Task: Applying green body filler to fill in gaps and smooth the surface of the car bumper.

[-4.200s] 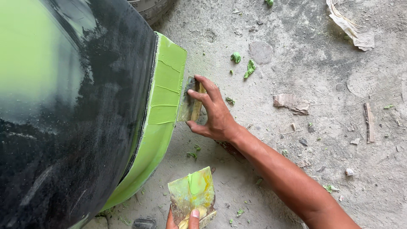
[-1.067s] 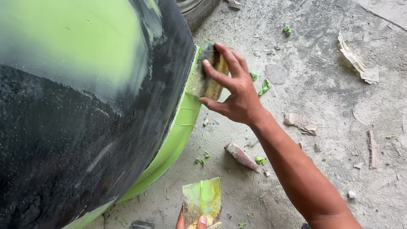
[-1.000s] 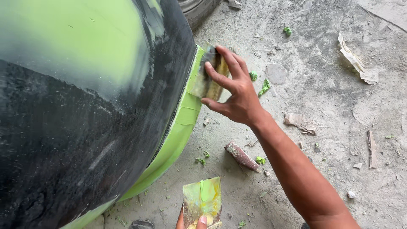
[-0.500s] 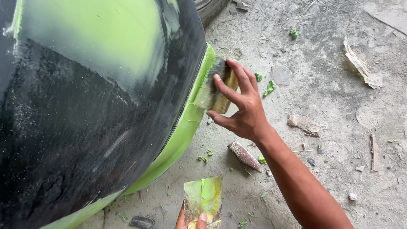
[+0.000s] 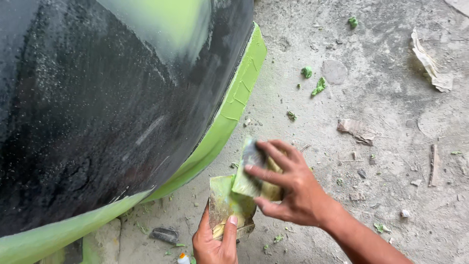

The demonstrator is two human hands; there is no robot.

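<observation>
Location: a vehicle body-repair workshop. A large curved black panel with a green-coated edge occupies the 9 o'clock side. The bare concrete floor carries green filler crumbs (also paper scraps at 2 o'clock).

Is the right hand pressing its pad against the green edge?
No: the right hand holds its pad off the green edge.

The big black curved panel looks matt and scuffed, speckled with dust, and its lime-green edge band has thick, ridged filler-like coating. The folded sheets of paper-like stuff are smeared green and creased, and the grey concrete floor is rough and gritty.
</observation>
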